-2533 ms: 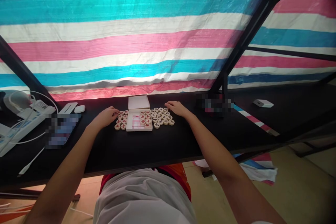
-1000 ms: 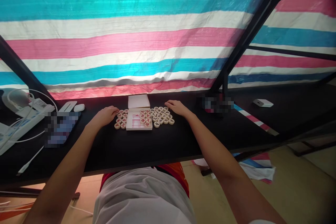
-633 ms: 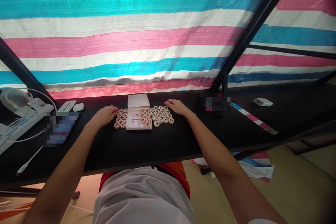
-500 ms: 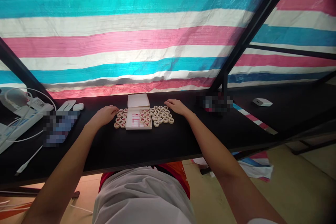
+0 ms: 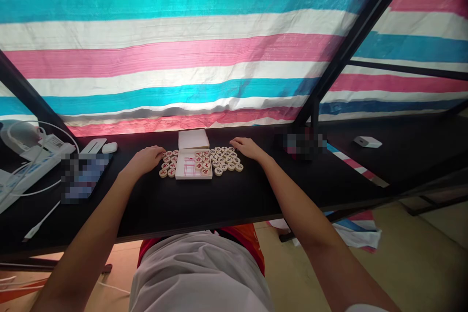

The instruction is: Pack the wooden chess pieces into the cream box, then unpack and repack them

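A white box [image 5: 185, 168] stands on the black desk, with several red-marked Chinese chess pieces [image 5: 203, 160] lying in its right part. Red grid lines show on its bare left part. Its lid [image 5: 193, 138] sits open behind it. Left of the box are rows of red-marked Chinese chess pieces [image 5: 167, 165]; my left hand [image 5: 148, 158] rests at their far left corner, fingers extended, holding nothing visible. More pieces, marked in black [image 5: 226, 160], lie right of the box. My right hand [image 5: 248, 148] rests beside their far edge, fingertips near or touching the back row, also seemingly without a piece.
On the left are a power strip [image 5: 54, 158] with white cables, a phone [image 5: 86, 180], a white case [image 5: 109, 147] and a cable plug [image 5: 32, 231]. A blurred dark object [image 5: 302, 146] and a white adapter [image 5: 367, 142] lie right. Striped sheeting [image 5: 183, 48] hangs behind.
The view has shifted very slightly. Both hands and the pieces stay in the same places.
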A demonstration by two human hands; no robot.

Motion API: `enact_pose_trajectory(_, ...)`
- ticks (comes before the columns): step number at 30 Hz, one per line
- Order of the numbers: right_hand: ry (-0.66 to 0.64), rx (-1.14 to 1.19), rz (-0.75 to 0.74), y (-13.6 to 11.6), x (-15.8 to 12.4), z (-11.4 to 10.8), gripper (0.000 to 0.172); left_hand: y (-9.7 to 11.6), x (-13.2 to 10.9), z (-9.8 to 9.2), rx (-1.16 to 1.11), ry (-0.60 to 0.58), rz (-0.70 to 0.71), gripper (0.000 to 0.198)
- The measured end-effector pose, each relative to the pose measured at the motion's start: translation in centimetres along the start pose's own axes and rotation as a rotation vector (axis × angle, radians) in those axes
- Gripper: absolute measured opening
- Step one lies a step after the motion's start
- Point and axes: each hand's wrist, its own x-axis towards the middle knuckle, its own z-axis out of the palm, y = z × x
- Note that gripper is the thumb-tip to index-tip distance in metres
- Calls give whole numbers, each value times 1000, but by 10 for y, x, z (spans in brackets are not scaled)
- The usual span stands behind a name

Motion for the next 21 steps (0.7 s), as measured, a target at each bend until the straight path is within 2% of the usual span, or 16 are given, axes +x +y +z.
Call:
enact_pose_trajectory(8, 12, 6, -3, 2, 1, 2, 36, 4, -3, -1, 25, 21, -24, 34)
enact_pose_trajectory(12, 9, -2, -10, 1, 1, 1, 36, 17, -5, -6, -2, 160, -8, 33)
enact_pose_trajectory(15, 5, -11, -12, 1, 1, 0, 36, 38, -8, -6, -121, 210, 123, 33)
enact_pose_trajectory(21, 12, 10, -3, 1, 1, 2, 35, 82, -14, 11, -219, 98, 499, 32)
